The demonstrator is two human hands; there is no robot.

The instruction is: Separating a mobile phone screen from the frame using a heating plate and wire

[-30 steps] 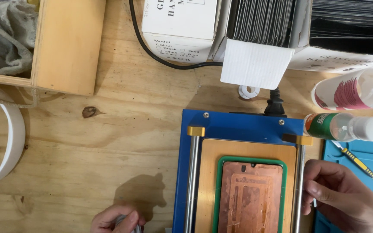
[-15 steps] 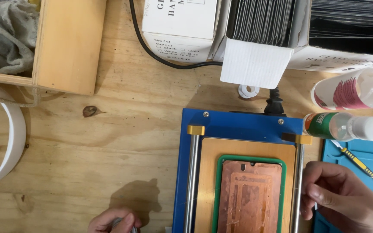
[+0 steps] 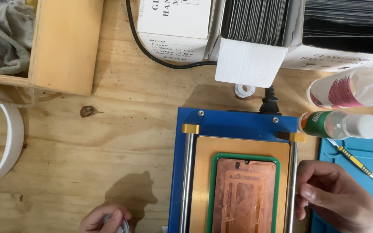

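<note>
A pale wooden workbench (image 3: pixel 109 142) fills the view from above. On it sits a blue metal heating platform (image 3: pixel 238 125) with a brass-coloured plate, where a copper-toned phone back panel (image 3: pixel 244 194) lies inside a green rectangular frame (image 3: pixel 212 190). The right hand (image 3: pixel 337 198) rests against the platform's right steel rail (image 3: pixel 291 185), fingers curled loosely, clamped on nothing visible. The left hand (image 3: pixel 106 219), at the bottom edge, closes around a small silvery round object (image 3: pixel 119 226). A green-labelled clear bottle (image 3: pixel 339 124) lies nearby.
</note>
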